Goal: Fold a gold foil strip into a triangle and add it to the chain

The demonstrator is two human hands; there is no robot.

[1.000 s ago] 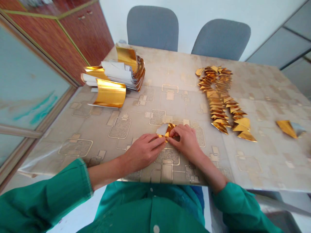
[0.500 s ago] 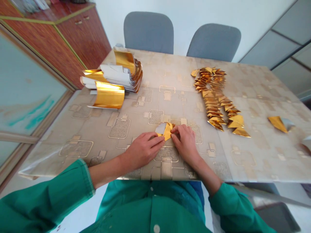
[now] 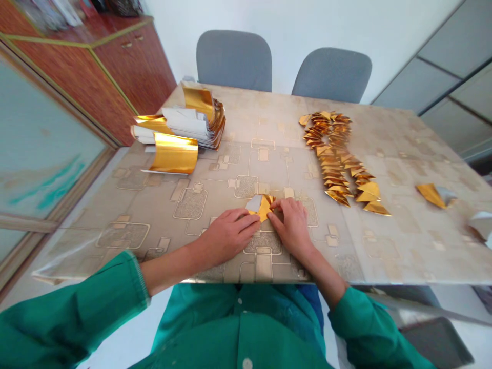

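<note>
A small piece of gold foil paper [image 3: 264,206], partly folded and with a white area showing, lies on the table between both hands. My left hand [image 3: 229,233] has its fingers closed on the paper's left edge. On the right edge, my right hand [image 3: 292,221] pinches the paper between thumb and bent fingers. Farther back on the left are stacked sheets of gold and white paper [image 3: 186,123], with a curved gold sheet [image 3: 175,154] in front. Folded gold pieces [image 3: 334,148] stand in linked-looking rows to the right.
The table [image 3: 215,202] has a patterned plastic cover. A loose gold-and-white piece [image 3: 432,195] and a white object [image 3: 480,225] lie at the right. Two grey chairs [image 3: 233,59] stand behind the table, and a wooden cabinet [image 3: 132,66] is at the left.
The camera view has shifted slightly, so the background sits a little lower. Both hands stay on the gold paper; the right thumb has moved slightly left along its edge.
</note>
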